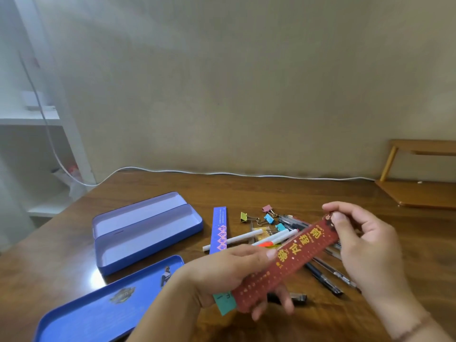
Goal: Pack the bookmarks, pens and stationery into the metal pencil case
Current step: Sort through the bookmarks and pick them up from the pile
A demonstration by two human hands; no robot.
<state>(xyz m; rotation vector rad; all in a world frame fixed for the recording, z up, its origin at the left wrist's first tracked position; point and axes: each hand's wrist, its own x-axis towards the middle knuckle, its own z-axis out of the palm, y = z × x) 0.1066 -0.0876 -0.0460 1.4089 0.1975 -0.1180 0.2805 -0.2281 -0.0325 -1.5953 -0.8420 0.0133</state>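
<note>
From the head camera, a person holds a red bookmark (286,262) above the wooden table (246,193), tilted from lower left to upper right, with gold characters on its face. The left hand (229,275) grips the bookmark's lower end, thumb lying across the top face and fingers curled beneath; a teal bookmark (223,303) sticks out under the red one in the same grip. The right hand (367,245) pinches the upper end, thumb on the printed side and fingers bent behind.

The metal pencil case (148,230) lies open toward the table's left edge, both purple trays showing bare interiors. Its blue printed lid (103,307) rests separately at the near left corner, partly hidden by the left forearm.

Just right of the case lies a purple ruler bookmark (219,228). Beyond it, near the table's middle, sit coloured binder clips (267,218), white pens (234,240) and dark pens (325,275), heaped together and partly covered by the held bookmark.

A white cable (222,172) runs along the far edge. A small wooden shelf (419,183) stands at the far right corner.
</note>
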